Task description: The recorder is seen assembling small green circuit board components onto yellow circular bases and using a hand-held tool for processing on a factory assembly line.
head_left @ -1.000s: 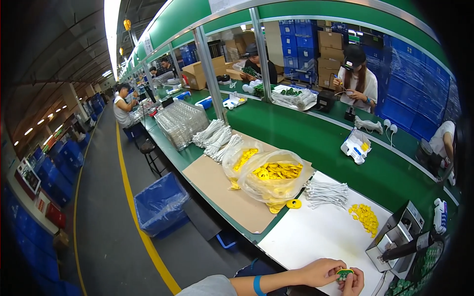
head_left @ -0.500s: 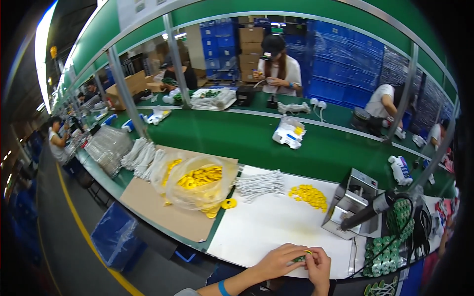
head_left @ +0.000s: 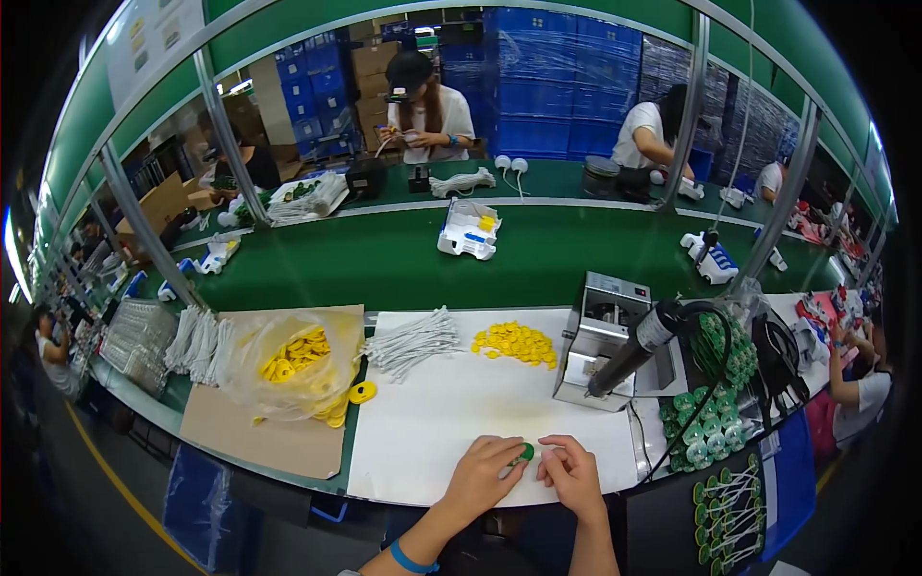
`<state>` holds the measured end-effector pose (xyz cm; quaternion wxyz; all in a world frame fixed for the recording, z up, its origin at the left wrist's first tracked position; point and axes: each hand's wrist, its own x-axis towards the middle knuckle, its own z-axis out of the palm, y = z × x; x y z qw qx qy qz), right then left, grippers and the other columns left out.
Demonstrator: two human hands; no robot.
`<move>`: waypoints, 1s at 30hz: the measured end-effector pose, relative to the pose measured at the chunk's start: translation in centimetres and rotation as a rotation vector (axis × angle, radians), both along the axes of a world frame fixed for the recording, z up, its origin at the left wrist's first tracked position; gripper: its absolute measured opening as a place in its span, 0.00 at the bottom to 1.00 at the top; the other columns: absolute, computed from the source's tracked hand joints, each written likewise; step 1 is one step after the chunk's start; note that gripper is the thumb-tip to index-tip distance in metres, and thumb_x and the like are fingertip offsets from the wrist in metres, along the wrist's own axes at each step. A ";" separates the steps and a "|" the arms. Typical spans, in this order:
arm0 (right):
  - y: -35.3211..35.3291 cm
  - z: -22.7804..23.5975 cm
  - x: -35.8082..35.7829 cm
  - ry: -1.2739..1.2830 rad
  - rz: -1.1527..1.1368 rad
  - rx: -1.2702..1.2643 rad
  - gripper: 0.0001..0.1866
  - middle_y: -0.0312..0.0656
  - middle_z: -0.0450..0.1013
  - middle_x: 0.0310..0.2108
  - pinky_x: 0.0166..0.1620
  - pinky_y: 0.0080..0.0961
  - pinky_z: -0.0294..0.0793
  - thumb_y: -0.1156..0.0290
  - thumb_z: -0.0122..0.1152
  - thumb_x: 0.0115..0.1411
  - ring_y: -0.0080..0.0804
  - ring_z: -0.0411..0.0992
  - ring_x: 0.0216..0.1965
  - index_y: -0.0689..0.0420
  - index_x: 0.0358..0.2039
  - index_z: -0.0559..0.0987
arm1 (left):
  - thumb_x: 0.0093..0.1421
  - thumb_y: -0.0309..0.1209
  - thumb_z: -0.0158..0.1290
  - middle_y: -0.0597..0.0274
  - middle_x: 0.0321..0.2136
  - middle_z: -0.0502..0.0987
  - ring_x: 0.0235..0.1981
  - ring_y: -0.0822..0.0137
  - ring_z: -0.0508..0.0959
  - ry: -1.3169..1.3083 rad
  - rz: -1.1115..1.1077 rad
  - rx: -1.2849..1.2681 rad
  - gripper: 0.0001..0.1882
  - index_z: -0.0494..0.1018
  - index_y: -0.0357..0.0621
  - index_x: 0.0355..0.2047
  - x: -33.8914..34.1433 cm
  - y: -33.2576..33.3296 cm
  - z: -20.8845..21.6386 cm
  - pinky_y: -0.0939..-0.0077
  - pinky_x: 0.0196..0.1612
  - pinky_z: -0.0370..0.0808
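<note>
A small round green circuit board (head_left: 523, 454) is pinched at the fingertips of my left hand (head_left: 483, 474), just above the near edge of the white work surface (head_left: 403, 461). Close by on its right is my right hand (head_left: 573, 477), apart from the board, fingers loosely bent and nothing visible in them. Beyond both hands lie a pile of small yellow pieces (head_left: 516, 343) and a bundle of white cables (head_left: 415, 344). To the right stands a metal bench machine (head_left: 600, 336) with a black cylindrical tool (head_left: 634, 348) leaning across its front.
A plastic bag of yellow discs (head_left: 288, 360) sits on cardboard (head_left: 216, 422) at left; one yellow disc (head_left: 362, 392) lies beside it. Green boards (head_left: 706, 432) fill the right side, with wired boards (head_left: 727, 514) nearer. Behind runs a green conveyor (head_left: 365, 259); co-workers (head_left: 427, 115) sit beyond.
The view has swung right, shifting the bench leftward in it. My hands, formerly together around the small green piece, have parted; the board stays in my left hand.
</note>
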<state>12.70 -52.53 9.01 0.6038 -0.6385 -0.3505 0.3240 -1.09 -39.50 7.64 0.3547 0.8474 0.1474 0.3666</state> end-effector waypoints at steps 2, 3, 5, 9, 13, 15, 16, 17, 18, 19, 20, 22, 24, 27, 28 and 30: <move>-0.2 -0.5 0.7 -0.002 0.001 0.020 0.11 0.37 0.76 0.22 0.27 0.16 0.69 0.74 0.57 0.70 0.17 0.69 0.21 0.61 0.51 0.77 | 0.55 0.27 0.67 0.57 0.45 0.84 0.46 0.55 0.81 0.091 0.047 0.121 0.14 0.84 0.42 0.43 0.7 -0.5 0.4 0.64 0.52 0.77; -0.2 -0.7 0.8 -0.004 0.009 0.042 0.11 0.37 0.76 0.22 0.27 0.17 0.70 0.74 0.58 0.69 0.17 0.69 0.22 0.61 0.50 0.77 | 0.55 0.27 0.67 0.57 0.45 0.84 0.46 0.55 0.81 0.092 0.041 0.117 0.14 0.84 0.42 0.43 1.0 -0.5 0.3 0.64 0.52 0.77; -0.1 -0.9 0.9 0.008 0.002 0.045 0.11 0.37 0.76 0.22 0.27 0.17 0.69 0.74 0.58 0.69 0.17 0.69 0.22 0.61 0.50 0.77 | 0.56 0.29 0.66 0.60 0.47 0.84 0.49 0.55 0.79 0.122 0.056 0.100 0.13 0.84 0.44 0.43 1.5 -0.6 -0.2 0.62 0.54 0.75; 0.6 -1.4 2.6 0.026 -0.048 0.018 0.12 0.37 0.76 0.24 0.25 0.15 0.69 0.74 0.58 0.69 0.17 0.70 0.22 0.62 0.51 0.77 | 0.58 0.32 0.64 0.66 0.50 0.83 0.55 0.53 0.75 0.142 0.043 0.069 0.13 0.84 0.48 0.44 2.7 -0.4 -2.3 0.59 0.54 0.71; 1.6 0.6 6.2 -0.204 -0.560 0.462 0.13 0.40 0.77 0.32 0.27 0.13 0.67 0.69 0.54 0.72 0.17 0.72 0.28 0.62 0.52 0.75 | 0.59 0.33 0.63 0.67 0.50 0.83 0.57 0.51 0.74 0.201 0.067 0.064 0.12 0.84 0.50 0.44 4.4 -0.8 -1.7 0.56 0.55 0.70; 3.1 2.2 8.4 -0.380 -0.788 0.601 0.15 0.44 0.76 0.43 0.38 0.17 0.70 0.67 0.49 0.74 0.21 0.74 0.39 0.62 0.54 0.74 | 0.59 0.33 0.63 0.66 0.51 0.83 0.57 0.49 0.74 0.239 0.076 0.074 0.13 0.83 0.50 0.44 5.3 -0.9 -1.6 0.56 0.55 0.71; 3.9 2.8 9.3 -0.467 -0.898 0.611 0.16 0.46 0.75 0.49 0.46 0.20 0.72 0.67 0.47 0.75 0.25 0.74 0.46 0.62 0.56 0.73 | 0.60 0.33 0.63 0.66 0.51 0.83 0.58 0.49 0.74 0.265 0.082 0.065 0.12 0.83 0.50 0.45 5.8 -0.9 -1.6 0.54 0.55 0.70; 4.9 3.2 10.2 -0.587 -0.830 0.605 0.20 0.49 0.73 0.55 0.60 0.29 0.66 0.64 0.47 0.75 0.34 0.72 0.54 0.64 0.60 0.71 | 0.60 0.33 0.62 0.67 0.51 0.83 0.59 0.49 0.73 0.293 0.100 0.054 0.12 0.83 0.50 0.45 6.0 -0.7 -1.8 0.53 0.56 0.69; 4.7 3.0 11.1 -0.565 -0.729 0.584 0.23 0.50 0.72 0.56 0.63 0.31 0.63 0.62 0.48 0.75 0.36 0.71 0.56 0.65 0.62 0.69 | 0.60 0.33 0.62 0.67 0.51 0.83 0.59 0.49 0.73 0.292 0.090 0.050 0.12 0.83 0.50 0.45 6.7 -0.7 -1.9 0.53 0.56 0.69; 4.7 2.6 11.9 -0.541 -0.627 0.562 0.25 0.50 0.72 0.57 0.66 0.33 0.61 0.60 0.48 0.75 0.37 0.71 0.57 0.66 0.64 0.67 | 0.61 0.33 0.62 0.67 0.52 0.82 0.59 0.48 0.73 0.300 0.086 0.060 0.12 0.83 0.50 0.45 7.3 -0.6 -1.9 0.52 0.56 0.68; 5.0 2.7 12.7 -0.464 -0.521 0.597 0.31 0.47 0.72 0.54 0.61 0.29 0.65 0.56 0.56 0.72 0.34 0.71 0.54 0.66 0.66 0.64 | 0.61 0.33 0.61 0.67 0.52 0.82 0.59 0.48 0.73 0.310 0.087 0.069 0.12 0.83 0.50 0.45 7.7 -0.5 -2.1 0.52 0.57 0.68; 4.9 2.0 13.7 -0.481 -0.542 0.546 0.35 0.45 0.73 0.51 0.59 0.28 0.66 0.54 0.61 0.69 0.32 0.71 0.52 0.66 0.66 0.63 | 0.61 0.33 0.61 0.67 0.52 0.82 0.59 0.48 0.73 0.309 0.081 0.069 0.12 0.82 0.51 0.45 8.6 -0.1 -2.4 0.52 0.57 0.67; 5.5 2.2 13.9 -0.454 -0.592 0.601 0.45 0.39 0.73 0.42 0.52 0.23 0.70 0.48 0.74 0.58 0.25 0.72 0.44 0.65 0.64 0.64 | 0.61 0.33 0.61 0.67 0.53 0.82 0.59 0.48 0.73 0.308 0.073 0.068 0.12 0.82 0.51 0.46 9.4 0.4 -3.1 0.52 0.58 0.67; 6.0 2.5 14.9 -0.180 -0.268 0.758 0.47 0.38 0.69 0.39 0.39 0.23 0.73 0.38 0.72 0.54 0.28 0.71 0.36 0.63 0.59 0.67 | 0.61 0.33 0.61 0.67 0.53 0.82 0.59 0.48 0.73 0.301 0.071 0.075 0.12 0.82 0.51 0.46 10.2 1.2 -4.2 0.53 0.58 0.67; 6.2 2.4 15.3 0.009 -0.085 0.796 0.44 0.39 0.68 0.37 0.33 0.24 0.73 0.36 0.68 0.57 0.29 0.71 0.33 0.63 0.55 0.68 | 0.61 0.33 0.61 0.67 0.53 0.82 0.59 0.48 0.73 0.282 0.080 0.078 0.12 0.82 0.51 0.46 10.5 1.4 -4.6 0.53 0.58 0.66; 6.6 3.3 15.9 0.272 0.167 0.814 0.38 0.44 0.66 0.35 0.20 0.25 0.72 0.33 0.55 0.64 0.33 0.71 0.21 0.63 0.43 0.69 | 0.61 0.32 0.61 0.67 0.53 0.82 0.59 0.48 0.73 0.265 0.080 0.070 0.12 0.82 0.51 0.46 11.0 1.7 -5.5 0.53 0.58 0.66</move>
